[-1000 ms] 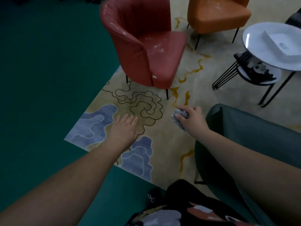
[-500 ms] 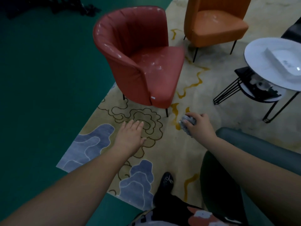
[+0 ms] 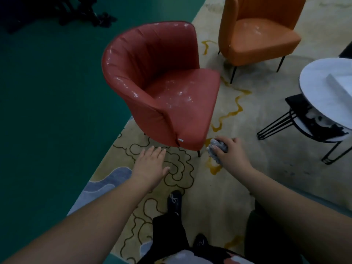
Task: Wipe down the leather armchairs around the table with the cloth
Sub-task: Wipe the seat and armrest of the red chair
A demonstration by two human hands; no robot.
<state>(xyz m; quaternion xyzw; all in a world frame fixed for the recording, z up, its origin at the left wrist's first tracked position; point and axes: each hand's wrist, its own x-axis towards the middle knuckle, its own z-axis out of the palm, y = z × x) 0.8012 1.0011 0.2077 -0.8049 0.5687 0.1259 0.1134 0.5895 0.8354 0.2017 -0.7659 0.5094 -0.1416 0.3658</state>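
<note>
While both arms reach forward over the rug, status per item:

right hand: right hand has its fingers curled round the cloth — a crumpled grey wad, bunched in the grip, held in the air just off the front right corner of the red armchair's seat, not touching it.

left hand: left hand is flat, palm down, fingers straight and together, thumb out to the side — holding nothing, hovering just below the red armchair's front edge.

red armchair: red armchair stands straddling the rug edge, back towards the green floor. White smears and flecks on the seat and along the top of the curved back. Small pale tag on the front edge.

orange armchair: orange armchair is beyond the red one, well apart from both hands. Pale marks on its seat.

bench: round white bench at the right edge, on black wire legs, a white box-like thing on top, partly cut off by the frame. Lower dark shelf underneath carries clutter — too blurred to tell what.

rug: beige rug with yellow squiggles, brown looped outlines and blue-grey patches.

floor: green floor to the left; dark objects at top left, unclear.

feet: black shoes with white laces on the rug, between the arms.
</note>
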